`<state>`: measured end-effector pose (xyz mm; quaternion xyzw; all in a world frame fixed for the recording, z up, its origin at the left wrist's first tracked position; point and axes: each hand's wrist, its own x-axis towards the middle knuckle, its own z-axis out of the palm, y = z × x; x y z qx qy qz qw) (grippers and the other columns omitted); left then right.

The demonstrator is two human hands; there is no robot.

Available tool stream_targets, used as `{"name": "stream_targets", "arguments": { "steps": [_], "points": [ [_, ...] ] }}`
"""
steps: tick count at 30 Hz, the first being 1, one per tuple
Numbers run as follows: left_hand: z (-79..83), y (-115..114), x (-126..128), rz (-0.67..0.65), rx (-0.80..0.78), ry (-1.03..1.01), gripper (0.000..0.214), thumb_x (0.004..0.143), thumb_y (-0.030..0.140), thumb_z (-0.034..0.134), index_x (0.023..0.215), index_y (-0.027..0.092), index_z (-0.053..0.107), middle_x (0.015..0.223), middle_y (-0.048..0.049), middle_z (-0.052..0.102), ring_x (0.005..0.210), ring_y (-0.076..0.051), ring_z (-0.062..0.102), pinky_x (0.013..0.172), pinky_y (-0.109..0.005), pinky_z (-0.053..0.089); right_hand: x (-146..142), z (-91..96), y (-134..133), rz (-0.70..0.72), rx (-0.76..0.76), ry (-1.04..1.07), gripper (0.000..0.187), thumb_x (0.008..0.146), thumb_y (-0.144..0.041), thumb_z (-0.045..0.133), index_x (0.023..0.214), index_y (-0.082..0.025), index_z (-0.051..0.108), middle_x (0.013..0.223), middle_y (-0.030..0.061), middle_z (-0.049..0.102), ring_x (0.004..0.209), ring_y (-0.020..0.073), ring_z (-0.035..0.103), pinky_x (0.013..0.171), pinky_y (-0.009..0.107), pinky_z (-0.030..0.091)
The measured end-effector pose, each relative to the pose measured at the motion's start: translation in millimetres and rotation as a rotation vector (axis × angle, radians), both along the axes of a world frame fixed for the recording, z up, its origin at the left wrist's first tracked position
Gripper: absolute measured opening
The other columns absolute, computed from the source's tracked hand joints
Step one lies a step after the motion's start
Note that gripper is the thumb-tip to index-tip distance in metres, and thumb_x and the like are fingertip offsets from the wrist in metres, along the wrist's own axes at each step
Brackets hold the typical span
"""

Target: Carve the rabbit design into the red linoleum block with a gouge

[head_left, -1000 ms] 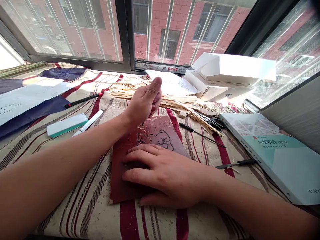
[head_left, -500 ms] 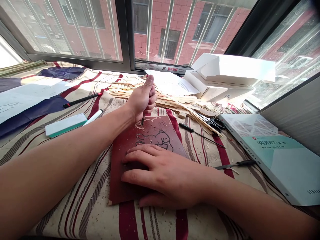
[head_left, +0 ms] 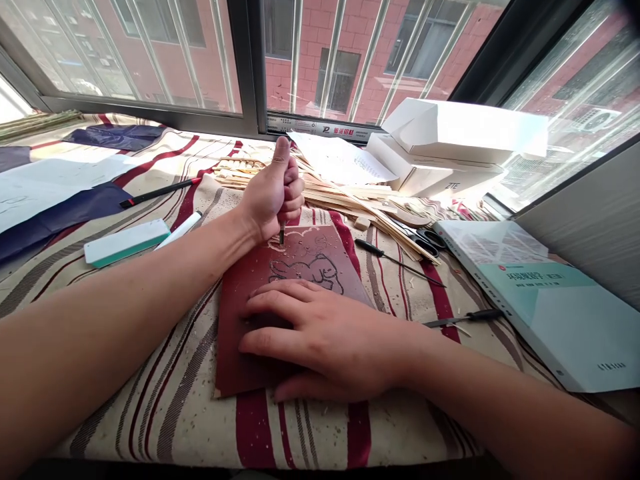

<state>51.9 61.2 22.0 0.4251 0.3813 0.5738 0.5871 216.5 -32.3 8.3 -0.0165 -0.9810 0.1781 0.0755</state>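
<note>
The step in hand looks like carving into a reddish-brown board (head_left: 245, 280) that lies on the striped cloth (head_left: 185, 433), near the middle of the scene. The left hand (head_left: 280, 187) is curled into a fist, thumb up, around a slim dark tool (head_left: 281, 237); only its lower end shows, pointing down at pale cut lines near the board's far edge. The right hand (head_left: 330, 340) lies flat and loosely spread, palm down on the near part of the board, gripping nothing. Between the 2 hands runs a dark outline drawing (head_left: 305, 270), partly covered by the fingers.

As I judge it, the next move calls for firm, short pressure on the tool while the right hand pins the board well clear of the tip (a slip toward the near side would be the risk). Crumbs dot the surface.

Of containers, the white box (head_left: 447, 180) at far right, marked ZTE, has its top raised; I cannot tell what it holds. Left of it lie wooden strips (head_left: 345, 197), and 2 black-handled tools rest to the board's right.
</note>
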Motion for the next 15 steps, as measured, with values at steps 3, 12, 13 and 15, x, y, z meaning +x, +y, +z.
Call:
{"name": "stream_targets", "arguments": {
  "steps": [3, 12, 13, 15],
  "points": [
    [1.3, 3, -5, -0.021, -0.057, -0.022, 0.063, 0.108, 0.060, 0.052, 0.063, 0.022, 0.030, 0.045, 0.0110, 0.022, 0.035, -0.004, 0.014, 0.035, -0.018, 0.009, 0, -0.5, 0, 0.008, 0.010, 0.004, 0.050, 0.110, -0.043, 0.055, 0.148, -0.011, 0.063, 0.158, 0.0193, 0.055, 0.145, 0.0348, 0.050, 0.128, 0.052, 0.038],
    [-9.3, -6, 15, 0.371, 0.191, 0.056, 0.060, 0.110, 0.054, 0.053, 0.063, 0.024, 0.033, 0.048, 0.0051, 0.029, 0.046, -0.009, 0.022, 0.044, -0.032, 0.013, -1, 0.3, 0, 0.010, 0.001, -0.008, 0.050, 0.111, -0.039, 0.052, 0.149, -0.008, 0.063, 0.158, 0.0213, 0.053, 0.145, 0.0357, 0.049, 0.127, 0.051, 0.038],
    [-9.3, -6, 15, 0.357, 0.195, 0.054, 0.060, 0.110, 0.053, 0.052, 0.062, 0.024, 0.033, 0.048, 0.0051, 0.028, 0.046, -0.008, 0.022, 0.044, -0.031, 0.013, -1, 0.8, 0, 0.008, 0.002, -0.013, 0.050, 0.111, -0.038, 0.053, 0.149, -0.008, 0.063, 0.158, 0.0214, 0.053, 0.145, 0.0359, 0.048, 0.127, 0.051, 0.038],
    [-8.5, -5, 12, 0.296, 0.134, 0.014, 0.060, 0.111, 0.053, 0.050, 0.062, 0.024, 0.033, 0.047, 0.0063, 0.027, 0.042, -0.007, 0.020, 0.041, -0.029, 0.012, -1, 1.4, -1, 0.009, 0.004, -0.015, 0.049, 0.111, -0.038, 0.053, 0.149, -0.008, 0.063, 0.158, 0.0211, 0.053, 0.145, 0.0360, 0.048, 0.127, 0.051, 0.038]
  ]
}}
